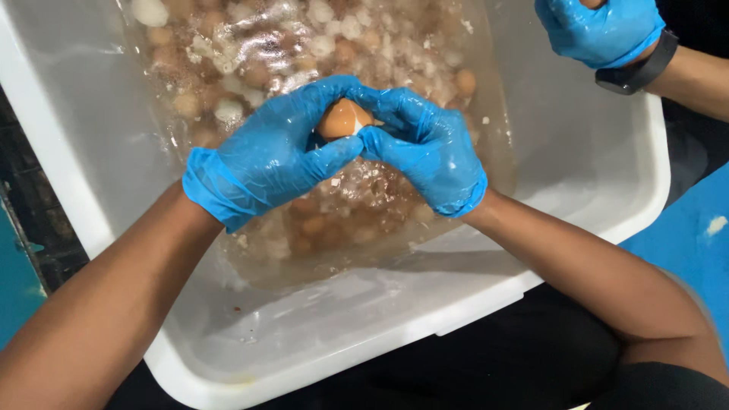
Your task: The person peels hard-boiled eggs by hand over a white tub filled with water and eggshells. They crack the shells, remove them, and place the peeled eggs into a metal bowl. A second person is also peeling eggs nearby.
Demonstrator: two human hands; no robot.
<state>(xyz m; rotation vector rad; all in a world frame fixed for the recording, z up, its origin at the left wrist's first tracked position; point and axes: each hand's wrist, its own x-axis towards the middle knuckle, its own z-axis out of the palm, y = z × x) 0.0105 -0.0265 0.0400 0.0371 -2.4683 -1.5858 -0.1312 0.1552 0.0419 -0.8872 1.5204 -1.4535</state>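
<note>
Both hands (pixel 357 152) — closed around egg (pixel 343 119)

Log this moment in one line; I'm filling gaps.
left hand: on egg | right hand: on egg | below: white tub, eggs in water

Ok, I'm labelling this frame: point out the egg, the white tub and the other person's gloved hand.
egg (pixel 343 119): head view, bare brown shell between the fingers.
white tub (pixel 364 334): head view, near wall.
other person's gloved hand (pixel 600 30): head view, back of glove.
</note>
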